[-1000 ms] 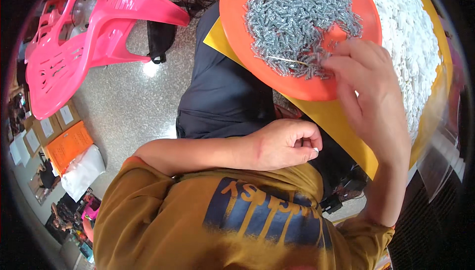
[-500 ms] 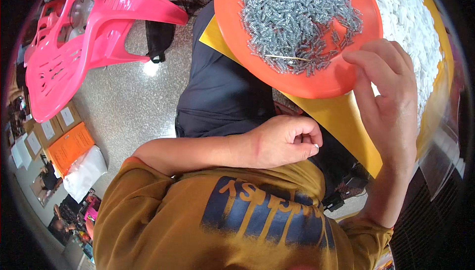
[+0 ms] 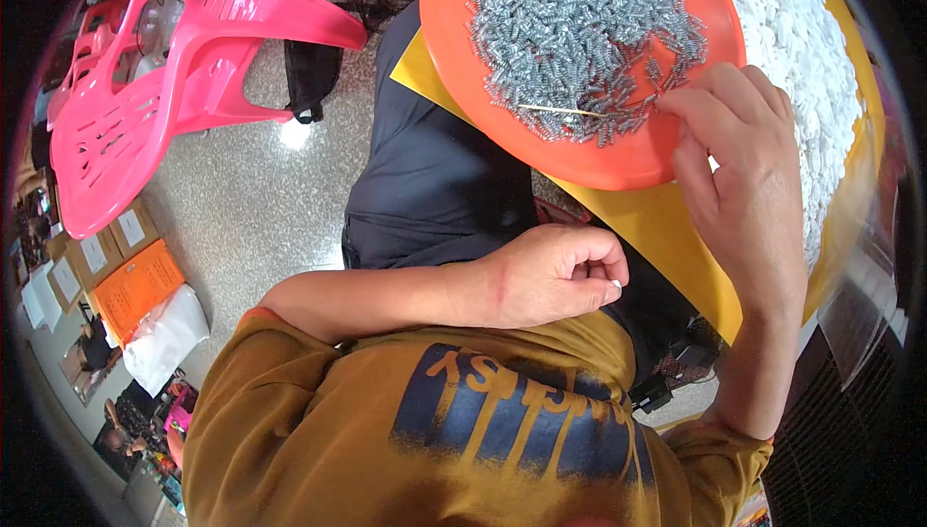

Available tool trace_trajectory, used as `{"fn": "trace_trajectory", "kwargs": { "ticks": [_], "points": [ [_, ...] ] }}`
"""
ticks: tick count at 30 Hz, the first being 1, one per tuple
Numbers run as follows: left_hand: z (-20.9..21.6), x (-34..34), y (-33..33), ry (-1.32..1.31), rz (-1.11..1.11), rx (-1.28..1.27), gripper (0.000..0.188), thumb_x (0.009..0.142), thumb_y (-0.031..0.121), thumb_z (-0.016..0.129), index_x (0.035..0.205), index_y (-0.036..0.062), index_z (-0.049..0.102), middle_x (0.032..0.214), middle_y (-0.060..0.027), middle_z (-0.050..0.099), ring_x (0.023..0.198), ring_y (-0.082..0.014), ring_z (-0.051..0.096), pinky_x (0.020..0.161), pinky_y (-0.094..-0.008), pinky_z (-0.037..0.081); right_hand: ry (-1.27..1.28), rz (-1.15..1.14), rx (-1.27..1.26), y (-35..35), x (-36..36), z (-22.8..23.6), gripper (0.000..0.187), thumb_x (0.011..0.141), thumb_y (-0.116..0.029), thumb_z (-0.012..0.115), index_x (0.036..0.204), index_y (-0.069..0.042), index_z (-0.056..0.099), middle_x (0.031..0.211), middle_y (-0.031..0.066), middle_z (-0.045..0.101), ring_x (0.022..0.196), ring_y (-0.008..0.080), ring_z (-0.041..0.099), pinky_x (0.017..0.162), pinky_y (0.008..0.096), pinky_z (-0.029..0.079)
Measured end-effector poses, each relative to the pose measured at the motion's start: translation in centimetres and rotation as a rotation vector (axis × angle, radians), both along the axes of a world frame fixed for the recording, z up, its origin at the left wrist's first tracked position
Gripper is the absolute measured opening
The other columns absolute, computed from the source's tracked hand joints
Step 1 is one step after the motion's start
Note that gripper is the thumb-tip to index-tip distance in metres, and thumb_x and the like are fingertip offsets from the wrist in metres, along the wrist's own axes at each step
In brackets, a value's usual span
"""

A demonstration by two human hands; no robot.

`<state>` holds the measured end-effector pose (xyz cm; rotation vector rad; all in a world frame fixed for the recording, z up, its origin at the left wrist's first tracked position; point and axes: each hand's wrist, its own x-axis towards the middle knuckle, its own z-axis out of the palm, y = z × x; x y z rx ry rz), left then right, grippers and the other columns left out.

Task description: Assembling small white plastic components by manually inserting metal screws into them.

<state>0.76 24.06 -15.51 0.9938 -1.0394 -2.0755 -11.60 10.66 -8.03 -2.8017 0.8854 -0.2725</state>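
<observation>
On the orange-red plate (image 3: 623, 165), a heap of small silvery springs (image 3: 579, 25) fills most of the middle and the far side, with the coils pointing every which way, so the pile as a whole has no single long axis. Toward its right the heap thins around a patch of bare plate, where a few springs lie apart from the rest. Across the near edge of the pile rests a thin pale stick (image 3: 565, 110), its length running roughly left to right and its right end pointing toward the grip. Just beside those sparse springs are the fingertips of the right hand (image 3: 736, 136), which reaches over the plate's right rim; from there the main heap lies to the left and farther from the body. Thumb and forefinger are bent toward each other, but whether a spring is pinched between them I cannot tell. Well apart, nearer the body, the left hand (image 3: 555, 276) hangs loosely curled by the shirt, with a white spot at the thumb tip that may be a nail or a small piece. Beneath the plate is the yellow table (image 3: 666, 228), and right of it spreads a mass of white pieces (image 3: 782, 54).
</observation>
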Motion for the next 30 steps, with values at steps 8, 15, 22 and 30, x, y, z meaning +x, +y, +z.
{"fn": "trace_trajectory", "kwargs": {
  "ticks": [8, 15, 22, 30],
  "points": [
    [-0.1, 0.0, 0.0, 0.012, 0.002, -0.001, 0.011, 0.08, 0.008, 0.056, 0.084, 0.0, 0.052, 0.072, -0.0013, 0.051, 0.065, -0.0054, 0.045, 0.058, -0.0219, 0.04, 0.049, 0.042, 0.03, -0.2, 0.0, 0.6, 0.011, 0.062, 0.002, 0.052, 0.073, -0.001, 0.052, 0.074, 0.0099, 0.049, 0.074, 0.0285, 0.048, 0.07, 0.0363, 0.038],
    [-0.5, 0.1, 0.2, 0.105, 0.042, 0.094, 0.01, 0.084, 0.009, 0.054, 0.091, 0.0013, 0.052, 0.078, 0.003, 0.051, 0.072, -0.0023, 0.045, 0.065, -0.0183, 0.04, 0.11, 0.092, 0.139, 0.3, -0.4, 2.2, 0.013, 0.06, -0.001, 0.055, 0.072, -0.004, 0.052, 0.072, 0.009, 0.045, 0.075, 0.0282, 0.046, 0.069, 0.0367, 0.036],
    [0.2, 0.3, -0.1, 0.202, 0.059, 0.198, 0.011, 0.085, 0.01, 0.053, 0.092, 0.0016, 0.053, 0.08, 0.0026, 0.052, 0.075, -0.0025, 0.046, 0.067, -0.0183, 0.04, 0.044, 0.079, 0.239, 0.5, -1.7, 2.0, 0.017, 0.059, -0.002, 0.062, 0.074, -0.004, 0.054, 0.072, 0.0078, 0.046, 0.073, 0.0266, 0.046, 0.067, 0.0351, 0.036],
    [2.5, 1.2, -0.7, 0.146, 0.047, 0.252, 0.013, 0.085, 0.01, 0.054, 0.095, 0.0026, 0.053, 0.079, 0.0028, 0.053, 0.064, -0.0007, 0.045, 0.056, -0.0155, 0.038, -0.062, 0.085, 0.284, 0.7, -2.3, 1.0, 0.016, 0.061, 0.002, 0.062, 0.074, -0.002, 0.054, 0.071, 0.0077, 0.047, 0.07, 0.0256, 0.046, 0.066, 0.0333, 0.037]
  ]
}}
